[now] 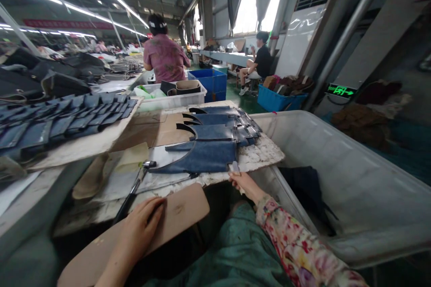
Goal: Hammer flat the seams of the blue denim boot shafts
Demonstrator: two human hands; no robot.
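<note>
My left hand (145, 222) lies open on a long tan board (183, 208) with rounded ends, its fingers resting close together on the surface. My right hand (245, 184) is closed around a small pale flat-ended tool (235, 167) at the front edge of the worktable. The tool's tip is beside the nearest blue leather piece (205, 157); whether they touch I cannot tell. More blue pieces (215, 132) with curved cut-outs overlap in a row behind it. A hammer (148, 164) with a dark handle lies left of them.
A big pale bin (363, 170) with dark material (306, 188) inside stands at my right. Many overlapping blue pieces (60, 121) cover a board at left. Beyond the table are a white crate (188, 98), a blue bin (210, 81) and a person in a pink shirt (165, 56).
</note>
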